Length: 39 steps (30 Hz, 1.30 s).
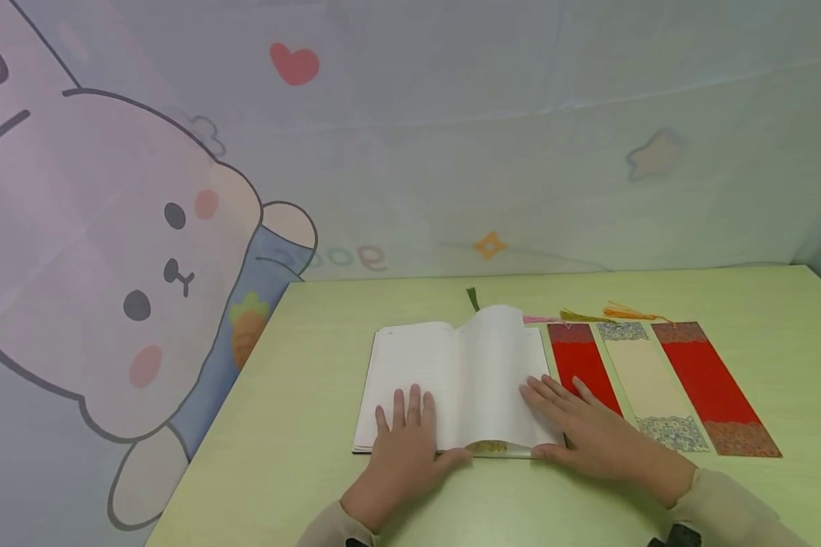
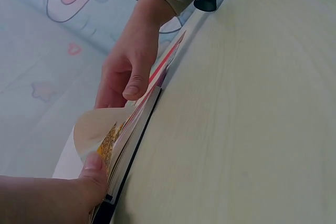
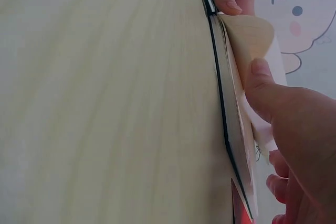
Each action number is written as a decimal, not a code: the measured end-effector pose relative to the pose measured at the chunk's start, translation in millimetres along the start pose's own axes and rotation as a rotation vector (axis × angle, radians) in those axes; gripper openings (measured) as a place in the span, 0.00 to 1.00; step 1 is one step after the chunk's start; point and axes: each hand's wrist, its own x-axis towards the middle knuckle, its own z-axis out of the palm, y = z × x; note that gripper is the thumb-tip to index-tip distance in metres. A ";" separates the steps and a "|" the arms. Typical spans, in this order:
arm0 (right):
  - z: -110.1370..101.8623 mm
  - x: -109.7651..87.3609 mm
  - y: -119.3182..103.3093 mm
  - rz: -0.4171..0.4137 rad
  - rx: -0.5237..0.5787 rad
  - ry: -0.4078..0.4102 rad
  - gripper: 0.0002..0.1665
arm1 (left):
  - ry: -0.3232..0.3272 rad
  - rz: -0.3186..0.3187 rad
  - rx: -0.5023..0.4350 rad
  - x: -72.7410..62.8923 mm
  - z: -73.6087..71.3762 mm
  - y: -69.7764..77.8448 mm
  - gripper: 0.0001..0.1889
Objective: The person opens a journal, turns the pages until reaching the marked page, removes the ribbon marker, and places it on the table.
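An open notebook [image 1: 410, 349] with lined pages lies on the table, and a page [image 1: 496, 372] bulges upward near its middle. Under that raised page a gold-patterned strip [image 1: 490, 447] shows at the lower edge; the rest of it is hidden. A dark green tassel [image 1: 473, 298] sticks out at the notebook's top. My left hand [image 1: 405, 456] rests on the left page with its fingers spread straight, the thumb by the lower edge. My right hand [image 1: 591, 433] lies across the right page's outer side, fingers extended, its thumb near the bottom edge [image 3: 260, 72].
Right of the notebook lie a red bookmark [image 1: 581, 365], a cream bookmark [image 1: 646, 380] and another red bookmark [image 1: 714, 387], side by side. Pink, olive and orange tassels [image 1: 629, 312] extend above them. A printed curtain [image 1: 417, 152] hangs behind the pale table [image 1: 280, 425].
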 end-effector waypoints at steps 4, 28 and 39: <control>-0.1 -0.4 -1.0 0.013 0.004 0.001 0.53 | 0.006 -0.003 -0.003 -0.8 -1.9 2.1 0.55; -14.8 -2.0 -7.6 -0.085 -0.068 0.250 0.52 | 0.222 0.155 0.024 -1.6 -8.4 2.1 0.51; -19.4 -1.9 -8.5 -0.055 -0.062 0.232 0.53 | 0.299 0.163 0.063 -2.4 -10.2 -1.1 0.50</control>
